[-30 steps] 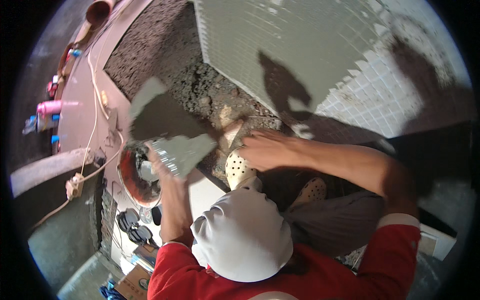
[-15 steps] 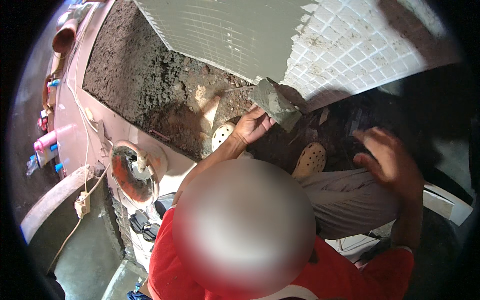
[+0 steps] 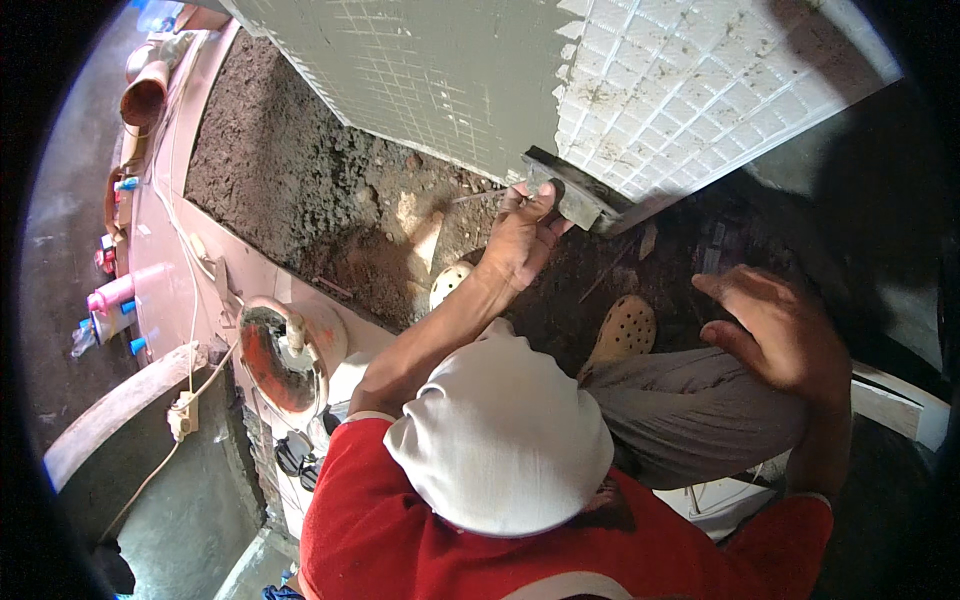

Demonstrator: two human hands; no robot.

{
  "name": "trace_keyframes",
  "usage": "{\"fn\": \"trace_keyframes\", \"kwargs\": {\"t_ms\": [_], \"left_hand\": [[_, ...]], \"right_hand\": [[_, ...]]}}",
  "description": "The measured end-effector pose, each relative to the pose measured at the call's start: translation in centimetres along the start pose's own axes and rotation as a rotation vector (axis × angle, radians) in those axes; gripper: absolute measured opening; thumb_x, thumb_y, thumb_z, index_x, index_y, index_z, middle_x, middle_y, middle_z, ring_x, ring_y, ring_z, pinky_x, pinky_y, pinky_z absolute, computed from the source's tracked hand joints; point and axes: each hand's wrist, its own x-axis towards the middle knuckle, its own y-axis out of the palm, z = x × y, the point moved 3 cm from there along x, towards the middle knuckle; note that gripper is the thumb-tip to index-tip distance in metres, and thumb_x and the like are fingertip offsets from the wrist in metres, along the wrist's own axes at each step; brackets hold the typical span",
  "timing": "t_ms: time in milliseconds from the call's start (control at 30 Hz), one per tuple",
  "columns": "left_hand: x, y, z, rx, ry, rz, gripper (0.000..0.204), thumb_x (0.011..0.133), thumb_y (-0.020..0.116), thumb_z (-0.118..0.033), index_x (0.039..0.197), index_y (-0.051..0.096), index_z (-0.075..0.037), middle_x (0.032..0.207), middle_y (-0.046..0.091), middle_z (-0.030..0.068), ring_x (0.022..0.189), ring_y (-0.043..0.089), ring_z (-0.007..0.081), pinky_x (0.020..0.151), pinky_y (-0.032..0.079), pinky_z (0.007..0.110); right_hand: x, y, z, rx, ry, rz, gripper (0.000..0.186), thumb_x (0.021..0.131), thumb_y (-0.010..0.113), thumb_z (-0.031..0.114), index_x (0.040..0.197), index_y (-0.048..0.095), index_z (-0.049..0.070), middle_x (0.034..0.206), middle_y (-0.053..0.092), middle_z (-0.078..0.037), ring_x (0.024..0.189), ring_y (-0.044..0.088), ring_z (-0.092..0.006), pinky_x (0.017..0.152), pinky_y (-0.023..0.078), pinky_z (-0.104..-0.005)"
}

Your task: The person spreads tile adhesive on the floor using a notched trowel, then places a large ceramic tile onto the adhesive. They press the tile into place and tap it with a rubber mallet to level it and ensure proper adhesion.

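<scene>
Our left hand grips a grey mortar-caked trowel against the white mosaic-tiled wall's lower edge; right hand, fingers loosely together, hovers below it.

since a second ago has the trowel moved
Yes. The trowel in the left hand went from over the dirt bed to the tiled slab edge.

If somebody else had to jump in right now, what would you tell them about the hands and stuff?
Left hand: shut on the trowel, blade against the lower edge of the mosaic tile sheet.
Right hand: open, empty, above the dark ground.
Done: tile sheet is down.
Left: the rough brown bed beside it is still bare.
</scene>
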Motion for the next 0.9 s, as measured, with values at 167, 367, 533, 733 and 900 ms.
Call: {"fn": "trace_keyframes", "kwargs": {"t_ms": [167,367,533,733,900], "left_hand": [[-2.2,6.1,-4.0,0.056,0.058,-0.025,0.031,0.108,0.06,-0.017,0.134,0.046,-0.009,0.135,0.055,0.0056,0.129,0.054,0.0225,0.119,0.044,0.049],[-5.3,13.6,-11.1,0.215,0.313,0.191,0.027,0.1,0.072,-0.02,0.116,0.056,-0.005,0.113,0.066,0.0098,0.109,0.067,0.0261,0.103,0.056,0.047],[-8.3,15.3,-16.2,0.16,0.636,0.456,0.021,0.109,0.058,-0.02,0.114,0.063,0.0,0.116,0.067,0.0165,0.113,0.066,0.0287,0.111,0.051,0.045],[-6.9,5.4,-8.6,0.155,0.172,0.228,0.036,0.101,0.069,-0.009,0.13,0.049,-0.002,0.115,0.063,0.0114,0.103,0.069,0.0235,0.102,0.063,0.048],[-2.7,-3.1,0.6,0.155,-0.086,0.056,0.068,0.099,0.07,-0.003,0.155,0.032,-0.005,0.148,0.048,0.0126,0.133,0.055,0.0251,0.107,0.059,0.048]], "right_hand": [[-0.1,0.4,-0.4,0.004,-0.066,-0.015,0.047,0.099,0.07,0.026,0.139,0.061,0.002,0.121,0.067,-0.022,0.114,0.065,-0.0415,0.101,0.051,-0.0485],[-0.4,1.0,-0.1,-0.136,-0.085,-0.046,0.05,0.096,0.073,0.023,0.14,0.059,0.003,0.124,0.066,-0.022,0.117,0.064,-0.0395,0.102,0.052,-0.0464],[-0.7,0.6,0.1,-0.052,0.021,-0.031,0.049,0.096,0.072,0.021,0.141,0.059,0.005,0.126,0.065,-0.021,0.12,0.063,-0.0394,0.104,0.051,-0.0468],[-0.3,0.5,0.3,-0.078,0.028,-0.059,0.049,0.096,0.072,0.017,0.141,0.059,0.004,0.128,0.065,-0.021,0.119,0.065,-0.0383,0.102,0.052,-0.0459],[0.1,0.4,0.6,-0.047,0.018,-0.001,0.048,0.097,0.07,0.016,0.141,0.059,0.002,0.126,0.066,-0.021,0.118,0.065,-0.0379,0.101,0.052,-0.0455]]}}
